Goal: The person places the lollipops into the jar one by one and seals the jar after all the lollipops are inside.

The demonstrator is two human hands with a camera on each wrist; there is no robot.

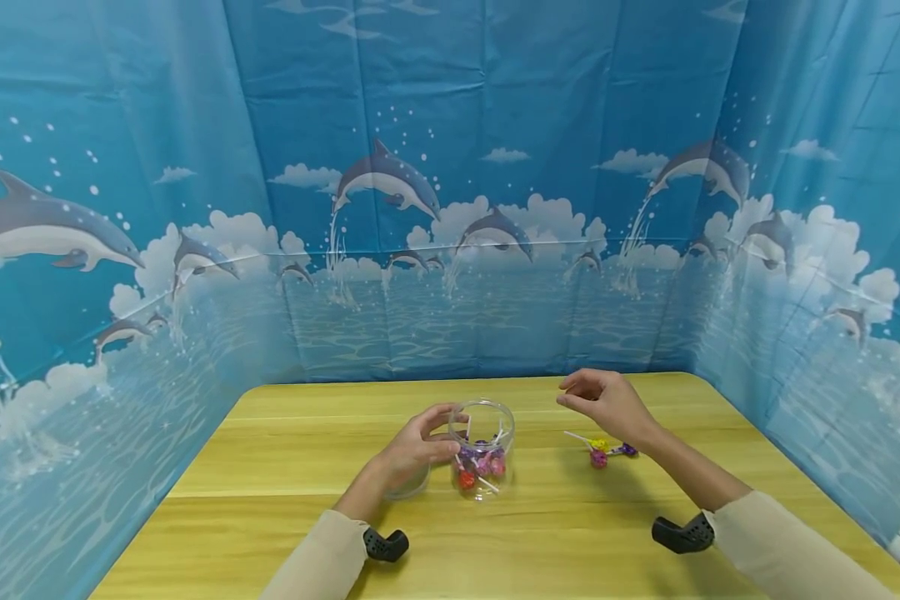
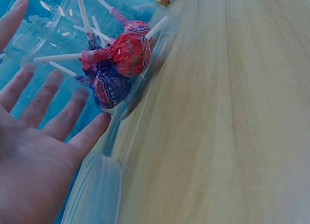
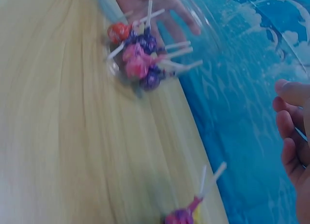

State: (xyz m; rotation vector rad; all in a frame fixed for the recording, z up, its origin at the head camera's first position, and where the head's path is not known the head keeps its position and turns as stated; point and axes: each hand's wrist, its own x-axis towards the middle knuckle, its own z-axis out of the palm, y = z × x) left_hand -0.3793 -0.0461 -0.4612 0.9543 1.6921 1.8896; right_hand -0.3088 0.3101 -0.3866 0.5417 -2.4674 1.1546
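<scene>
Beneath everything I have the yellow wood-grain table (image 1: pixel 532 550), which looks smooth, so anything shoved across it could slide. On it, straight ahead of me, stands the clear round jar (image 1: pixel 512 428), upright, open at the top, with wrapped lollipops heaped in its bottom; a knock on its rim might tip it, since its wall seems thin and light. My left hand (image 1: pixel 412 450) is at the jar's nine o'clock, fingers straight and spread apart along the wall, not clamped on it; if I lean on that touch, I could push the jar toward three o'clock rather than steady it. My right hand (image 1: pixel 611 407) hangs above the table at the jar's two o'clock, fingers loosely bent, gripping nothing; coming down carelessly, it might scatter what lies under it. What looks like the clear lid (image 1: pixel 408 485) sits at the jar's eight o'clock, beneath my left wrist, where my forearm could easily drag it. Three loose lollipops lie bunched at the jar's three o'clock: a yellow one (image 1: pixel 598 446), a magenta one (image 1: pixel 598 459) nearer me and a purple one (image 1: pixel 629 449) farthest right. They lie so close together that reaching for one could roll another away. Inside the jar, upright white sticks (image 2: pixel 82 11) might snag anything lowered among them.
</scene>
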